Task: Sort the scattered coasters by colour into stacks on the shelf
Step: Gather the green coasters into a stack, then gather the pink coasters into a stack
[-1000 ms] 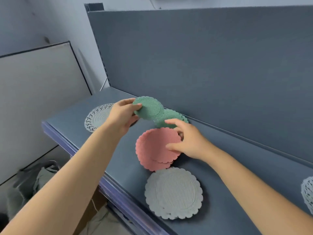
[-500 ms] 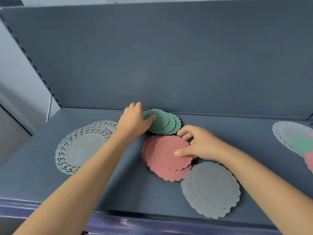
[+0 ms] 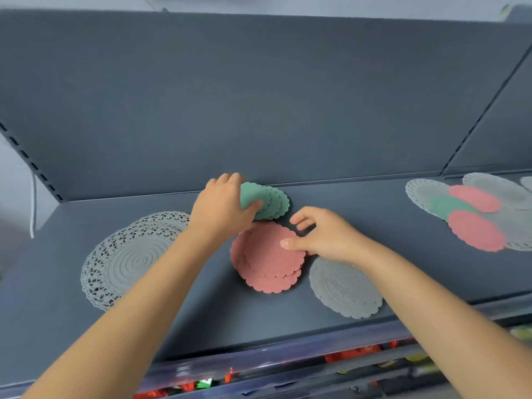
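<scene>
Left hand [image 3: 221, 208] gripping top coaster of green stack [image 3: 270, 201] at back of shelf [image 3: 86, 335], right hand [image 3: 325, 236] fingers loosely spread, thumb touching pink stack [image 3: 267, 260], grey stack [image 3: 345, 286] just beside, unsorted pile [image 3: 472, 211] far right

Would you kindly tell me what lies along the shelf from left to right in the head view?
Lacy grey mats → pink coaster stack → grey coaster stack → unsorted mixed pile. Green stack omitted: it overlaps the pink.

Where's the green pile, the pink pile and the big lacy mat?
green pile [image 3: 273, 200], head view, right side of the top one.
pink pile [image 3: 266, 256], head view, middle of the top one.
lacy mat [image 3: 140, 261], head view, its swirly middle.
</scene>
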Tool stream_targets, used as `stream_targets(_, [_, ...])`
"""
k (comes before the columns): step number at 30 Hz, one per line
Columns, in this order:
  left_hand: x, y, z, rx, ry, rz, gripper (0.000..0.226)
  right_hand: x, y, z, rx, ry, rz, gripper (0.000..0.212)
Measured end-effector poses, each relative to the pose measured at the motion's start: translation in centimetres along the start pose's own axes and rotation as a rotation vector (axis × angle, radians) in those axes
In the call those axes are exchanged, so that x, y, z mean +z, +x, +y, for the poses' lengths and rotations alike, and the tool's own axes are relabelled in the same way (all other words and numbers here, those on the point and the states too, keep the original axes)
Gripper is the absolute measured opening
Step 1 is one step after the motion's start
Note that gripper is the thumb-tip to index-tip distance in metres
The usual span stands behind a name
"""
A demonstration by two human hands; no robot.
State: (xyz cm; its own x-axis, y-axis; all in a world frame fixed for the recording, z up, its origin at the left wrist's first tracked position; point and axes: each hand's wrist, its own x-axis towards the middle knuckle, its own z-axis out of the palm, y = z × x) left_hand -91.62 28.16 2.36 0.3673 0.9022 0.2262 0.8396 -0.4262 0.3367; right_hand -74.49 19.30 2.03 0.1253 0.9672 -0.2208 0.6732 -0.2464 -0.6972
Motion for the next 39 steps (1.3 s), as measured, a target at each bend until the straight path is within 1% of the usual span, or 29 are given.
stream_targets(2, [-0.1, -0.1, 1.3, 0.044, 0.044, 0.012, 0.048, -1.6, -1.0, 0.3, -0.030, -0.056, 0.035, 0.050])
stream_targets(5, [0.2, -0.4, 4.9, 0.138, 0.065, 0.044, 0.047, -4.6, -2.8, 2.1, -0.046, -0.123, 0.154, 0.042])
stream_targets(8, [1.1, -1.0, 10.0, 0.240, 0.046, 0.010, 0.052, -7.8, -5.4, 5.4, -0.012, -0.262, 0.234, 0.047])
stream_targets(12, [3.4, -1.7, 18.3, 0.393, 0.119, -0.045, 0.057, -12.5, -10.1, 11.2, 0.077, -0.387, 0.325, 0.055])
stream_targets(15, [6.0, -2.3, 25.1, 0.451, 0.157, -0.106, 0.059, -16.3, -14.1, 16.3, 0.114, -0.452, 0.393, 0.060])
stream_targets(18, [9.3, -3.0, 31.1, 0.432, 0.200, -0.176, 0.056, -19.9, -17.4, 21.2, 0.156, -0.461, 0.408, 0.059])
stream_targets(20, [11.8, -3.2, 34.0, 0.381, 0.205, -0.238, 0.052, -21.9, -18.6, 24.2, 0.153, -0.459, 0.384, 0.057])
stream_targets(22, [14.0, -3.1, 36.0, 0.313, 0.180, -0.281, 0.052, -23.5, -19.0, 26.6, 0.146, -0.447, 0.343, 0.056])
stream_targets(25, [16.3, -2.1, 37.4, 0.200, 0.136, -0.281, 0.055, -25.8, -18.0, 29.0, 0.105, -0.421, 0.304, 0.054])
stream_targets(28, [17.4, 0.0, 37.8, 0.119, 0.127, -0.304, 0.051, -27.1, -15.6, 30.3, 0.044, -0.384, 0.251, 0.053])
stream_targets(29, [17.8, 1.1, 37.8, 0.105, 0.104, -0.333, 0.054, -27.5, -14.4, 30.6, 0.021, -0.376, 0.234, 0.053])
stream_targets(32, [18.0, 4.5, 38.1, 0.084, -0.001, -0.449, 0.071, -28.4, -10.2, 31.5, -0.037, -0.374, 0.201, 0.052])
stream_targets(33, [17.9, 5.5, 38.3, 0.083, -0.014, -0.485, 0.073, -28.7, -8.8, 31.7, -0.052, -0.382, 0.191, 0.051])
stream_targets(36, [17.8, 7.9, 38.9, 0.096, -0.031, -0.571, 0.066, -29.7, -4.5, 32.0, -0.073, -0.424, 0.147, 0.054])
stream_targets(39, [18.2, 9.5, 39.0, 0.070, -0.033, -0.662, 0.046, -30.7, -0.4, 31.7, -0.098, -0.461, 0.103, 0.071])
